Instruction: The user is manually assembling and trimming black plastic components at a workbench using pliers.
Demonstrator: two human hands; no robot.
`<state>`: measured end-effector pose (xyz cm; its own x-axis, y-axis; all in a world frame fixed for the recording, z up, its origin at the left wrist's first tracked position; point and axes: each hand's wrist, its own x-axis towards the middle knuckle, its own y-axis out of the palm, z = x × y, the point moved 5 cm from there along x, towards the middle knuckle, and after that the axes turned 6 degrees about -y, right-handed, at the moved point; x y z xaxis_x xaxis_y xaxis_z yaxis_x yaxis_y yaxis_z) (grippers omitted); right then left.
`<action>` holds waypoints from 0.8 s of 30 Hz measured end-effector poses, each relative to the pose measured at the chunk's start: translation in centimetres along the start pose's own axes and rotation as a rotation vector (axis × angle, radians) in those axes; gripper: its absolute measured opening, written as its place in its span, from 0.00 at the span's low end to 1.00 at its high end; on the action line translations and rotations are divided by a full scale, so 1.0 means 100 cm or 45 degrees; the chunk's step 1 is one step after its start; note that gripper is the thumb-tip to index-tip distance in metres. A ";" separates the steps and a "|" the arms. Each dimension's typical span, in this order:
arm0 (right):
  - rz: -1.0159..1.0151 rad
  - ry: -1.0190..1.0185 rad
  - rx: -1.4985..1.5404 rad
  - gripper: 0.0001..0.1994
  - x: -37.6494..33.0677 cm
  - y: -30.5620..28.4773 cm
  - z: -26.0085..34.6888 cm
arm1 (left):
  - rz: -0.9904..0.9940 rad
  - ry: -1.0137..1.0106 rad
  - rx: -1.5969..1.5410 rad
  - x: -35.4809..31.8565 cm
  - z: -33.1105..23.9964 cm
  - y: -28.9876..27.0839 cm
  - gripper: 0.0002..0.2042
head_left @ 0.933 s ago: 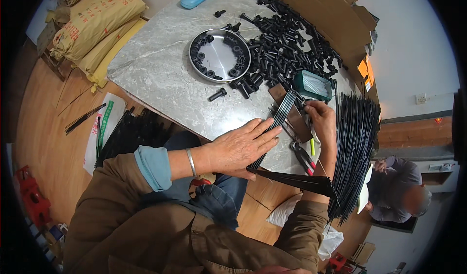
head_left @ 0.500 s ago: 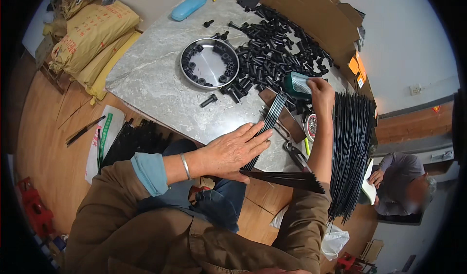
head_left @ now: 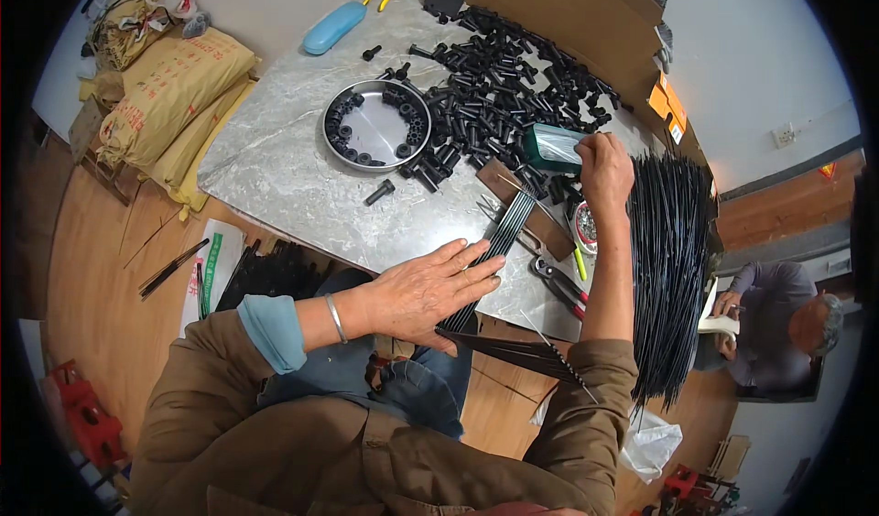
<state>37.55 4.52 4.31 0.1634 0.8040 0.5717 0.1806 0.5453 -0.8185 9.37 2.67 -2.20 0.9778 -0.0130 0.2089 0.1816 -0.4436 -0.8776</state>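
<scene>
My left hand (head_left: 417, 287) lies flat over a row of thin black rods (head_left: 518, 216), fingers stretched out, at the near table edge. The rods' far ends rest by a brown wooden block (head_left: 555, 235); more dark rods (head_left: 526, 358) fan out below the thumb toward my right sleeve. My right hand (head_left: 607, 173) is closed in a pinch at the right end of a green box (head_left: 547, 152) holding thin silvery wires. What sits between its fingertips is too small to make out. Pliers with red handles (head_left: 558, 285) lie between my forearms.
Black bolts (head_left: 494, 104) are heaped beside a round metal tray (head_left: 371, 164) of small black parts. A blue case (head_left: 334, 29) stands farther back. Right of my forearm is a tall bundle of black rods (head_left: 668, 278). A person (head_left: 778, 305) sits at the far right.
The view has shifted slightly. My right hand remains at the green box, with more of the wires showing. My left hand stays spread on the rods. The rods below its thumb have fanned out.
</scene>
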 end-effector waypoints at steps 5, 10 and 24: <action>0.256 0.160 0.481 0.06 -0.048 -0.016 0.032 | -0.013 -0.020 0.023 -0.004 0.002 0.001 0.49; 0.390 0.097 0.534 0.07 -0.077 -0.019 0.031 | -0.021 0.001 0.041 -0.003 0.000 -0.001 0.49; 0.349 0.148 0.579 0.07 -0.075 -0.016 0.031 | -0.012 -0.012 0.032 -0.002 0.000 0.001 0.50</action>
<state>33.07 -1.70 1.16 0.2561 0.9137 0.3155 -0.3172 0.3878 -0.8655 9.19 2.65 -2.38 0.9769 -0.0002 0.2136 0.1936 -0.4212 -0.8861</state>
